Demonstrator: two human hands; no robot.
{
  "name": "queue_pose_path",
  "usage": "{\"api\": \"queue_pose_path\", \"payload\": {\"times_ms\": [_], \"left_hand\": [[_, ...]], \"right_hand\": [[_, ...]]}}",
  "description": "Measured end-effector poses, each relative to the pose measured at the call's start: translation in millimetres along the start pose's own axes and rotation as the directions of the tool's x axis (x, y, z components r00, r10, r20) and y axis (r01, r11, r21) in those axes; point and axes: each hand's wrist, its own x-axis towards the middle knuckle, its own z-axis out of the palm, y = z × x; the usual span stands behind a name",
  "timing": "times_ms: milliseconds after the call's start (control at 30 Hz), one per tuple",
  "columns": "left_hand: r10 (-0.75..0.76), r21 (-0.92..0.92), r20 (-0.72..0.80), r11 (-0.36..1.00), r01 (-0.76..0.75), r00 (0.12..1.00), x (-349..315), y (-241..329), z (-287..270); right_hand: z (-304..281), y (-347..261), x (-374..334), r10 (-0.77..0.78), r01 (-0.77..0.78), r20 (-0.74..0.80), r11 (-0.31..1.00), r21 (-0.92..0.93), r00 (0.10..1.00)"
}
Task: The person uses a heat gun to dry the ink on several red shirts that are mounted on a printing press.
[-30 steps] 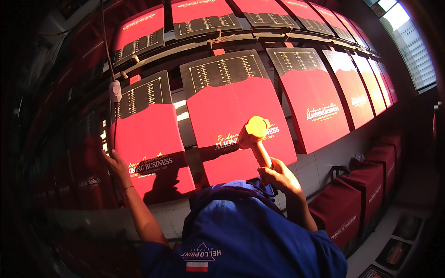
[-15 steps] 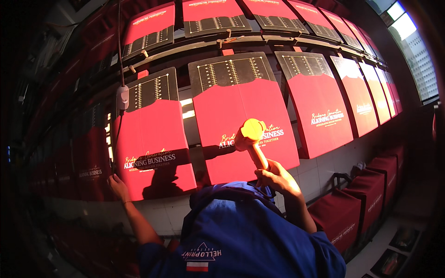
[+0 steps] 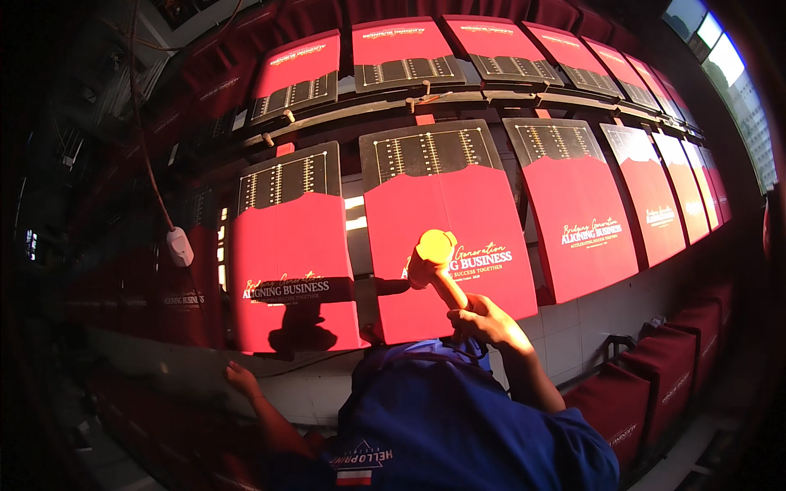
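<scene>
In my right hand point(image 3: 485, 321) is the handle of a yellow hand tool point(image 3: 436, 248), shaped like a hair dryer with a round head. It is held over a red-and-black printed panel point(image 3: 446, 200), hiding part of its lettering. My left hand point(image 3: 241, 380) is low beside the front edge of a neighbouring panel point(image 3: 291, 229), fingers closed around what looks like a thin dark cable point(image 3: 319, 361). That cable curves over the pale floor toward my body. Shadows of my arm and the tool fall across the left panel.
A second row of printed panels point(image 3: 405, 53) lies beyond a long rail point(image 3: 368, 106) with wooden pegs. A white cable connector point(image 3: 179, 247) hangs at the left on a cord. Red-covered boxes point(image 3: 610, 409) stand at the lower right. A bright window point(image 3: 729, 65) is at the far right.
My view has shifted, so the panels sit lower and further right. My left hand has dropped below the panel edge. The connector hangs lower and further left. The tool stays in my right hand.
</scene>
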Motion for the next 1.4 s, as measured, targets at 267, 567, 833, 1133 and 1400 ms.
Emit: {"api": "queue_pose_path", "payload": {"times_ms": [267,567,833,1133,1400], "left_hand": [[0.202,0.238,-0.072,0.955,-0.18,0.977,-7,4,-20],[-0.213,0.079,0.164,0.976,0.202,0.963,23,-37,-20],[-0.129,0.132,-0.036,0.982,0.133,0.991,101,-65,4],[-0.315,-0.053,0.004,0.948,0.315,0.949,233,-110,15],[-0.518,0.581,0.217,0.75,0.317,0.827,304,-242,134]], "right_hand": [[1,-4,-5,-0.011,0.015,0.031,0.994,-0.111,0.999],[18,1,-11,-0.059,0.058,-0.004,0.992,-0.112,0.998],[67,12,5,-0.053,0.051,-0.078,0.998,-0.027,0.996],[273,7,105,-0.001,0.015,0.06,0.971,-0.241,0.998],[423,-3,202,0.088,-0.029,0.108,0.89,-0.456,0.99]]}}
